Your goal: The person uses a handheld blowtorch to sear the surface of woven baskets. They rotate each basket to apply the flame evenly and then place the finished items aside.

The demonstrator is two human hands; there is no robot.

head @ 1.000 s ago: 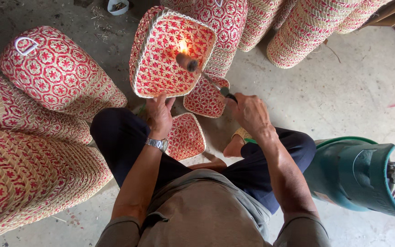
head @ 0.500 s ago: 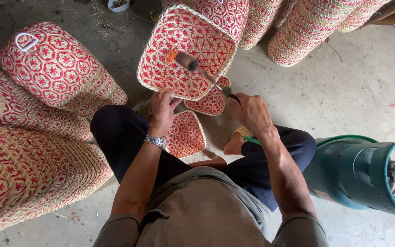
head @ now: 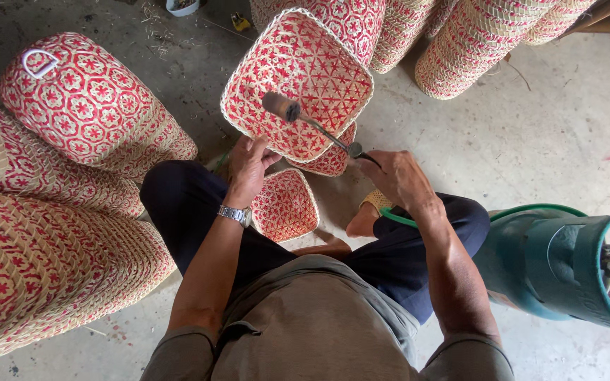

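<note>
My left hand (head: pixel 248 166) grips the near rim of a square red-and-cream woven basket (head: pixel 298 81), holding it tilted so its inside faces me. My right hand (head: pixel 397 180) holds a gas torch (head: pixel 308 123) by its handle. The metal nozzle reaches over the basket's inside; no flame shows now. A green hose (head: pixel 531 209) runs from my right hand toward a teal gas cylinder (head: pixel 559 271) lying on the floor at my right. I sit on the floor with a metal watch (head: pixel 234 214) on my left wrist.
Two smaller woven baskets (head: pixel 284 204) lie on the concrete floor between my legs. Stacks of nested red-and-cream baskets (head: pixel 86 113) lie at the left, and more stacks (head: pixel 474 42) stand along the top. A small bowl (head: pixel 181 5) sits at the far edge.
The basket has turned and tipped further in my left hand, now showing its full inside. The flame seen one second ago is gone. The torch nozzle has shifted left across the basket.
</note>
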